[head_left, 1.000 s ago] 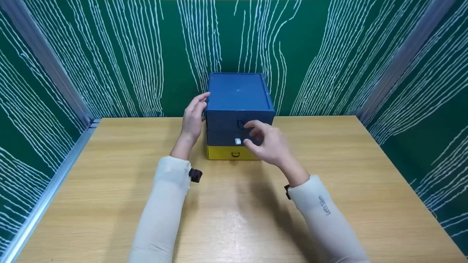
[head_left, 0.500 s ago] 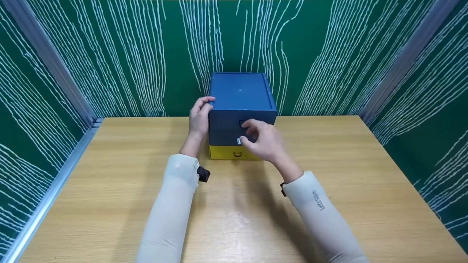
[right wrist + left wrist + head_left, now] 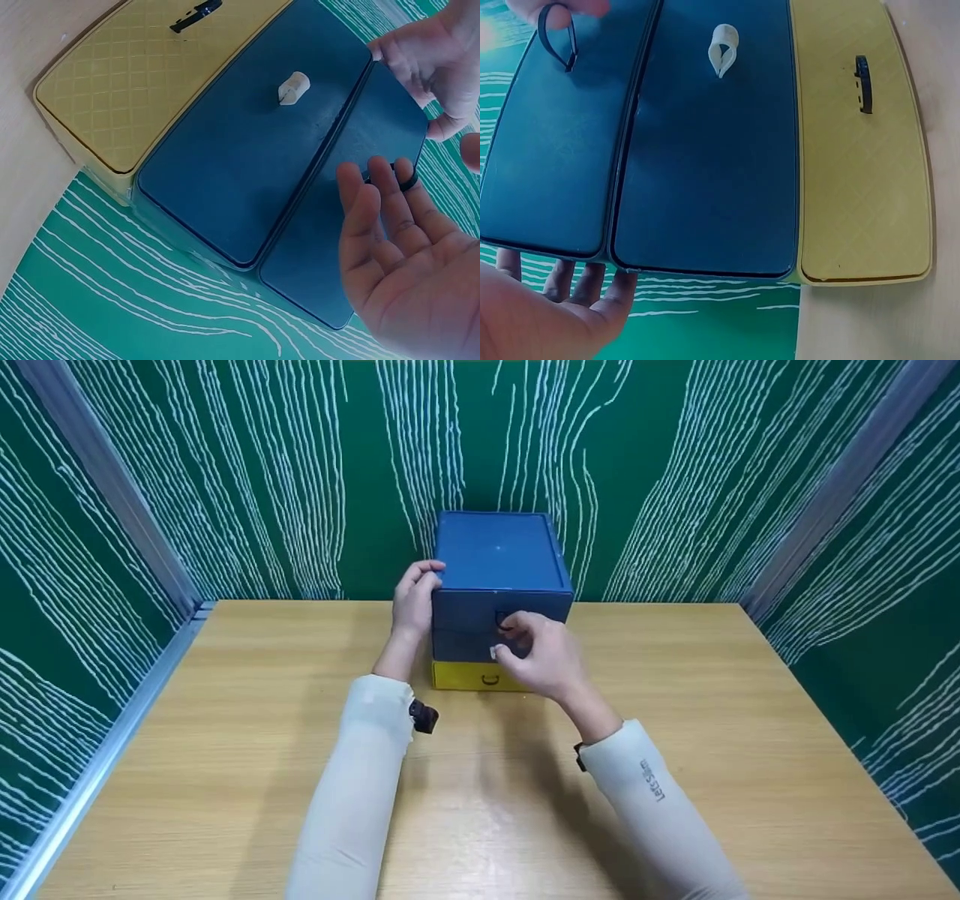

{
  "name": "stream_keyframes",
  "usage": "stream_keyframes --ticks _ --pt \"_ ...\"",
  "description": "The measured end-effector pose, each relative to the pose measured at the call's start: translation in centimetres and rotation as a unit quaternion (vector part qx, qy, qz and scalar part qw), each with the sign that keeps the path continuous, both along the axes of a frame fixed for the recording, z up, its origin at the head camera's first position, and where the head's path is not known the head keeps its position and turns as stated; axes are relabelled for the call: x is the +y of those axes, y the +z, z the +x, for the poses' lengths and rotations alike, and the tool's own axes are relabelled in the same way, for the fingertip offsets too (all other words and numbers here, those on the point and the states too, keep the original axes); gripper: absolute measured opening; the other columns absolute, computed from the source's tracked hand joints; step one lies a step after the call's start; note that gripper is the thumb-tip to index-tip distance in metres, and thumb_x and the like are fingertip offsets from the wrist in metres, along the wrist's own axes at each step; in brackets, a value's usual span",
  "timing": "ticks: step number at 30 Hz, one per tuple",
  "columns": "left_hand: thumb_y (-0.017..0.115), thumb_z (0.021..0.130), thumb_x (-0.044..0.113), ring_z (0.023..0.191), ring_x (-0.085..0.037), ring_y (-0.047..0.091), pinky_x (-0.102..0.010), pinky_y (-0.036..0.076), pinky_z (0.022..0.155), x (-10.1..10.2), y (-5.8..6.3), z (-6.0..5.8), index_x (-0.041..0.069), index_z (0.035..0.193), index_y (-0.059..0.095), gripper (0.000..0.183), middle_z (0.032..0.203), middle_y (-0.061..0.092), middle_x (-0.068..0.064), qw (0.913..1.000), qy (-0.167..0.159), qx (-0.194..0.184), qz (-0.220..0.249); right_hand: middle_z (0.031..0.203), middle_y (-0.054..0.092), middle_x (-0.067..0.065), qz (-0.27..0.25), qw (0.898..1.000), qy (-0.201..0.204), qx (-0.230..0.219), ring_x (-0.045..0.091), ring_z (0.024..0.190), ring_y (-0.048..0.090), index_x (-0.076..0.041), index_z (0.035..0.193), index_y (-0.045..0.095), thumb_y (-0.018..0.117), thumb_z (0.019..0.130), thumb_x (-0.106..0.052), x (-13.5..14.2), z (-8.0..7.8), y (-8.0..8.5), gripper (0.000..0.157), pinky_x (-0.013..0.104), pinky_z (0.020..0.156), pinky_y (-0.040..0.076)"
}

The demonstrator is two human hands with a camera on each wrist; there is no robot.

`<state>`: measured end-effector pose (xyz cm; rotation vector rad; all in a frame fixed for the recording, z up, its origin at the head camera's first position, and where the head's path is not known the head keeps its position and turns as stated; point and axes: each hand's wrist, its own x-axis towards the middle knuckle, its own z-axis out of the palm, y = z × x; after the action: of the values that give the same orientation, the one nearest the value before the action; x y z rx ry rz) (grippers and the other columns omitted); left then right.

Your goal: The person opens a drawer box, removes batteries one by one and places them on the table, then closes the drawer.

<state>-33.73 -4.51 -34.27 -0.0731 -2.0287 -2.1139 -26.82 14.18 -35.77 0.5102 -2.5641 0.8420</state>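
Note:
A stacked drawer unit (image 3: 499, 555) stands against the back wall, with two dark blue drawers over a yellow drawer (image 3: 855, 187). My right hand (image 3: 551, 660) has its fingers hooked in the black loop handle (image 3: 572, 52) of the top blue drawer. That drawer's front sits level with the one below. My left hand (image 3: 414, 601) steadies the unit's left side, fingertips up at the top edge in the head view and fingers laid along the side in the left wrist view. A white loop-shaped pull (image 3: 724, 45) sticks out of the middle drawer, just by my right thumb in the head view.
The yellow drawer carries a black handle (image 3: 863, 84). A wooden table (image 3: 480, 810) spreads in front and to both sides. Green walls (image 3: 637, 450) with white wavy lines enclose it, and a metal rail (image 3: 112, 742) runs along the left edge.
My left hand has moved right onto the side and top edge of the drawer unit. The right fingers have closed in on the top drawer's handle. The view has shifted slightly.

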Motion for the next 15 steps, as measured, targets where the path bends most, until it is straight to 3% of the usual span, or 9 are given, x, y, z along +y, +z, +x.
stream_keyframes --ticks 15 --pt "0.041 0.084 0.013 0.097 -0.016 0.044 -0.028 0.035 0.081 -0.5 -0.4 -0.5 0.012 0.101 0.058 0.024 0.114 0.051 -0.002 0.9997 -0.023 0.002 0.010 0.086 0.064 -0.007 0.000 1.000 0.007 0.031 0.009 0.071 0.058 -0.017 0.089 0.063 0.060 0.075 -0.035 0.1 1.2 -0.3 0.023 0.028 0.065 0.047"
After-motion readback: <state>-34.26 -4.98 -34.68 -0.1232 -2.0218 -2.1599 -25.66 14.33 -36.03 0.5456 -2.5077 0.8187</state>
